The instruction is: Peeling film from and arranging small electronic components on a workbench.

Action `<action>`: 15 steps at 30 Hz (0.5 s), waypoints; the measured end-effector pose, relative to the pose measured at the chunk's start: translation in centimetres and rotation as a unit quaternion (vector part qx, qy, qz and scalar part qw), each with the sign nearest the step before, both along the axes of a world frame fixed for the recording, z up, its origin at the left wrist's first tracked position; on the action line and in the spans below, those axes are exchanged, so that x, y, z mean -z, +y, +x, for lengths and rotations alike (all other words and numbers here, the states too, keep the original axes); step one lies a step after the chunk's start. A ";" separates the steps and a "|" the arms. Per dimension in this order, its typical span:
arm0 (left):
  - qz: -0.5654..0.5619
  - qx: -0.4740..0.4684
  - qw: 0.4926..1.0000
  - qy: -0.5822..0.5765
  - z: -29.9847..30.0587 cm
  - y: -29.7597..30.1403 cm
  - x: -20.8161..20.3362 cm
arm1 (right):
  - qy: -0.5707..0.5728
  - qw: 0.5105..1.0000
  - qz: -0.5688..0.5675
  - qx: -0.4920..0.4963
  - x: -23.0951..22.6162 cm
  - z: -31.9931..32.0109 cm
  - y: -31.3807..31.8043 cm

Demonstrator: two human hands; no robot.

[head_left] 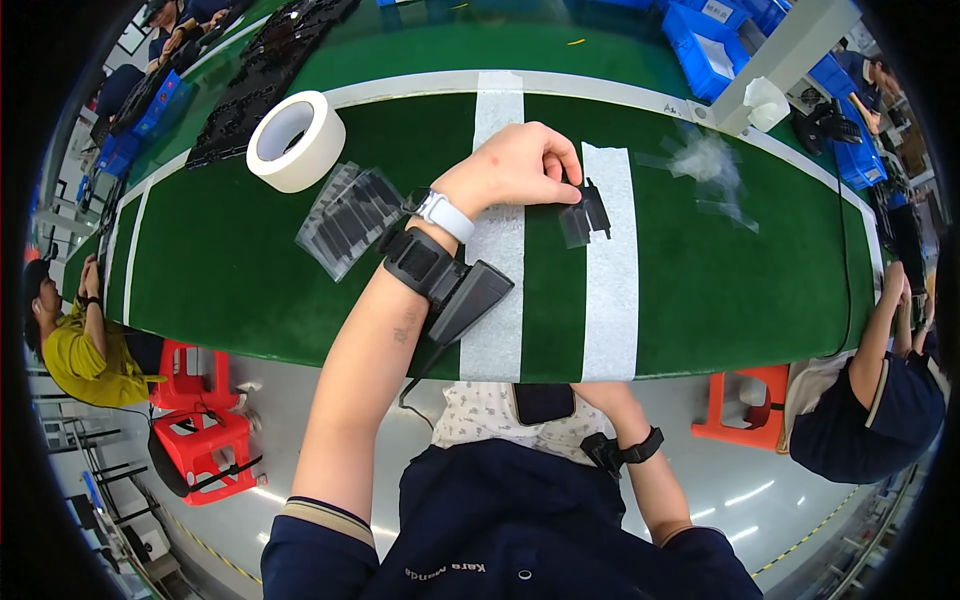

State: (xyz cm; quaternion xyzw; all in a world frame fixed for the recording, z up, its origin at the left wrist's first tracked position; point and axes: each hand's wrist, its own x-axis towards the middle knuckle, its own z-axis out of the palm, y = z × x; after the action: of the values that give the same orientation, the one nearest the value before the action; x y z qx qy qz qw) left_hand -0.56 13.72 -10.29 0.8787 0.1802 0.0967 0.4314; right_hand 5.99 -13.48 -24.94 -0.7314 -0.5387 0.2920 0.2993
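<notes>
My left hand (pixel 523 167) reaches over the green tabletop, thumb and finger pinched together at the upper left corner of a small black cut piece (pixel 594 212). A clear film tab sticks out from the piece's lower left. It lies partly across the right one of two white strips (pixel 611 300) on the table. My right hand (pixel 603 397) is low, at the table's near edge by my lap; the edge hides its fingers. A black phone (pixel 543 402) rests on my lap beside it.
A large white tape roll (pixel 336 140) stands left of my left hand, with clear sheets bearing black pieces (pixel 350 220) near it. Crumpled clear film (pixel 705 165) lies at the right. Black trays (pixel 255 85) and blue bins (pixel 705 55) are farther back. People sit at both sides.
</notes>
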 end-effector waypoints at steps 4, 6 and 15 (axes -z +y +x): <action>-0.006 -0.004 1.000 -0.001 0.1 -0.1 0.0 | 0.038 0.999 0.016 -0.002 1.6 0.0 -0.2; -0.008 0.010 1.000 -0.008 0.2 -0.2 0.1 | 0.035 0.999 0.034 -0.001 2.0 0.1 -0.3; 0.001 0.000 1.000 0.008 0.3 -0.3 0.0 | -0.021 0.978 -0.061 -0.196 -3.0 0.2 -0.1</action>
State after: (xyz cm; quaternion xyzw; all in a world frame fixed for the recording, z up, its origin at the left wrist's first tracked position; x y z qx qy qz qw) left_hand -0.29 13.37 -10.25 0.8800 0.1834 0.0899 0.4288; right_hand 6.20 -13.57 -21.92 -0.6344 -0.6589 0.3620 0.1799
